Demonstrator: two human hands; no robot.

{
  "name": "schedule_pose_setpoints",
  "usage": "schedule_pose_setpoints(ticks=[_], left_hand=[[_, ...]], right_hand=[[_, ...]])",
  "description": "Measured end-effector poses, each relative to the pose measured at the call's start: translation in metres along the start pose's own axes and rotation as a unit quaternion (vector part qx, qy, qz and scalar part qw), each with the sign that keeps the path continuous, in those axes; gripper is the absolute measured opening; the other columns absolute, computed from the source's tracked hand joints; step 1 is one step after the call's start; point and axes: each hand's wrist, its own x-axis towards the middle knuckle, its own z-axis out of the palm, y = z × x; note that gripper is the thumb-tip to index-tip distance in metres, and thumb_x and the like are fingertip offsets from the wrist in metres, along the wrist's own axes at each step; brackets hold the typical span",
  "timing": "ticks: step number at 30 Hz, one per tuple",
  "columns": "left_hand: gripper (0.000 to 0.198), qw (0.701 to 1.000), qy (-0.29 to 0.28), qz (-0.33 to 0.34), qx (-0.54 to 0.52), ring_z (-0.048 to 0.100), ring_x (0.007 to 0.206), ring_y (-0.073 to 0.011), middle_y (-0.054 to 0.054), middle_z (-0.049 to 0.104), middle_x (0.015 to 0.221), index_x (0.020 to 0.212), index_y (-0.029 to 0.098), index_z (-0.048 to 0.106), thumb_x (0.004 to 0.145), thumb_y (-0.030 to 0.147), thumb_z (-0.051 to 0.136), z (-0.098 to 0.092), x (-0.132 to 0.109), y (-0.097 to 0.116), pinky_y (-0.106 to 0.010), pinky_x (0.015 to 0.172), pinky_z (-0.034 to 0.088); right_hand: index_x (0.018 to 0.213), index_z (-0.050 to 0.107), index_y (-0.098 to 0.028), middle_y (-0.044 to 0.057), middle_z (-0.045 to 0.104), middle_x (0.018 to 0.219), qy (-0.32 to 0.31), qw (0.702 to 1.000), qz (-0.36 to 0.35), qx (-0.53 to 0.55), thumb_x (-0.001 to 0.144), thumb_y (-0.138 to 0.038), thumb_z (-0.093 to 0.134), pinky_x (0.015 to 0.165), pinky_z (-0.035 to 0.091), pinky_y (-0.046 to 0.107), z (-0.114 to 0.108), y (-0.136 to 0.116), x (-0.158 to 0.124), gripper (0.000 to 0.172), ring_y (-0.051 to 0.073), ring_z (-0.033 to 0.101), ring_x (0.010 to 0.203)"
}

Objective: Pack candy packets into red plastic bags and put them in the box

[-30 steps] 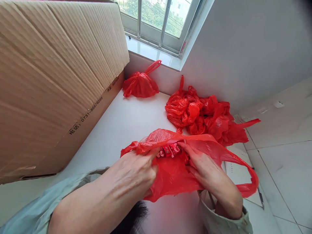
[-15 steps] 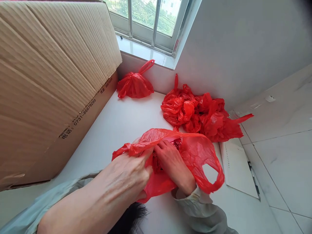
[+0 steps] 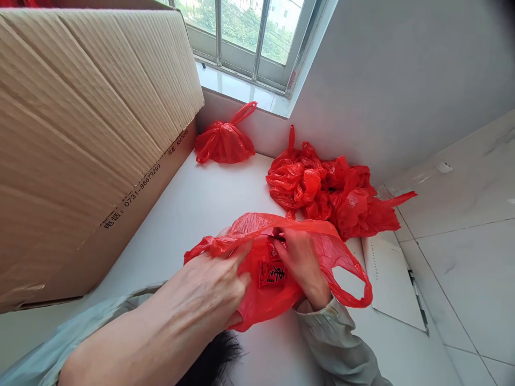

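A thin red plastic carrier bag (image 3: 261,316) is spread open in front of me, one handle loop on its right side. My left hand (image 3: 219,281) is closed on the bag's left rim, with the plastic bunched over its fingers. Inside the bag's mouth is my right hand (image 3: 300,257), its fingers curled together around something thin and dark at the fingertips, too hidden to name. Below those fingers a small red packet (image 3: 272,274) with black characters lies in the bag. Another red printed piece (image 3: 274,249) shows just above it, partly covered by the hand.
On the left stands a large cardboard box (image 3: 88,123). A tied red bag (image 3: 225,142) sits by the wall below the window (image 3: 241,27). Several crumpled red bags (image 3: 317,182) are heaped behind the open one. A white notebook (image 3: 396,281) with a pen lies at the right.
My right hand has shifted right and lifted slightly inside the bag, its fingers now curled, uncovering the red packet. The left hand keeps its hold on the rim.
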Motion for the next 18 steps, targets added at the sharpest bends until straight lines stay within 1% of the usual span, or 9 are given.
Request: schedule_pose_setpoints(ticks=[2, 3, 5, 7, 8, 12, 15, 18], left_hand=[[0.050, 1.000, -0.004, 0.022, -0.006, 0.052, 0.130, -0.0313, -0.009, 0.059, 0.135, 0.124, 0.019, 0.057, 0.082, -0.004, 0.042, 0.000, -0.002, -0.002, -0.052, 0.118, 0.031], [0.049, 0.999, -0.008, 0.033, -0.012, 0.052, 0.130, -0.0317, -0.008, 0.059, 0.134, 0.124, 0.020, 0.057, 0.082, -0.002, 0.045, 0.000, -0.004, -0.004, -0.052, 0.118, 0.031], [0.046, 0.999, -0.010, 0.045, -0.019, 0.051, 0.131, -0.0328, -0.008, 0.060, 0.132, 0.123, 0.021, 0.058, 0.082, 0.002, 0.049, 0.001, -0.007, -0.006, -0.051, 0.118, 0.031], [0.045, 0.999, -0.018, 0.032, -0.015, 0.050, 0.132, -0.0342, -0.009, 0.060, 0.132, 0.124, 0.020, 0.058, 0.082, 0.004, 0.051, 0.002, -0.008, -0.006, -0.053, 0.118, 0.032], [0.045, 0.999, -0.021, 0.024, -0.012, 0.050, 0.132, -0.0344, -0.010, 0.059, 0.133, 0.125, 0.020, 0.057, 0.083, 0.004, 0.051, 0.003, -0.008, -0.006, -0.053, 0.117, 0.033], [0.048, 1.000, -0.019, -0.005, -0.004, 0.051, 0.131, -0.0335, -0.012, 0.058, 0.133, 0.130, 0.018, 0.053, 0.085, 0.005, 0.051, 0.004, -0.006, -0.002, -0.049, 0.116, 0.036], [0.049, 1.000, -0.019, -0.008, 0.011, 0.050, 0.132, -0.0341, -0.013, 0.057, 0.136, 0.131, 0.018, 0.053, 0.084, 0.004, 0.051, 0.002, -0.005, 0.000, -0.049, 0.115, 0.037], [0.048, 1.000, -0.015, 0.002, 0.010, 0.051, 0.131, -0.0331, -0.013, 0.055, 0.138, 0.130, 0.019, 0.054, 0.085, 0.002, 0.049, -0.002, -0.005, 0.002, -0.051, 0.115, 0.036]], right_hand=[[0.083, 0.060, -0.018, 0.005, 0.067, 0.086, -0.005, 1.000, -0.008, -0.004, 0.088, -0.014, 0.054, 0.071, 0.041, 0.029, 0.006, -0.003, -0.001, 0.008, 0.019, 0.060, 0.076], [0.085, 0.059, -0.018, 0.004, 0.067, 0.088, -0.025, 0.999, -0.024, 0.005, 0.087, -0.014, 0.055, 0.072, 0.042, 0.028, 0.008, -0.006, -0.002, 0.006, 0.019, 0.060, 0.079], [0.090, 0.060, -0.019, 0.003, 0.067, 0.093, -0.088, 0.993, -0.062, 0.039, 0.086, -0.015, 0.059, 0.074, 0.044, 0.027, 0.008, -0.009, -0.003, 0.006, 0.018, 0.061, 0.083], [0.094, 0.061, -0.019, 0.003, 0.067, 0.096, -0.129, 0.987, -0.077, 0.061, 0.087, -0.017, 0.059, 0.077, 0.046, 0.027, 0.002, -0.008, -0.004, 0.008, 0.017, 0.062, 0.086], [0.095, 0.062, -0.020, 0.003, 0.067, 0.096, -0.129, 0.987, -0.070, 0.060, 0.089, -0.017, 0.057, 0.079, 0.047, 0.028, -0.003, -0.005, -0.004, 0.008, 0.017, 0.063, 0.087], [0.103, 0.063, -0.020, 0.007, 0.068, 0.101, -0.103, 0.994, -0.033, 0.018, 0.094, -0.014, 0.046, 0.087, 0.048, 0.035, -0.017, 0.017, -0.006, 0.021, 0.021, 0.063, 0.094], [0.119, 0.060, -0.020, 0.010, 0.065, 0.116, -0.109, 0.993, -0.031, -0.001, 0.093, -0.016, 0.049, 0.097, 0.046, 0.041, -0.012, 0.033, -0.011, 0.028, 0.024, 0.060, 0.109], [0.134, 0.051, -0.021, 0.012, 0.058, 0.132, -0.125, 0.991, -0.041, -0.024, 0.091, -0.019, 0.056, 0.106, 0.041, 0.044, 0.000, 0.044, -0.016, 0.043, 0.025, 0.052, 0.124]])
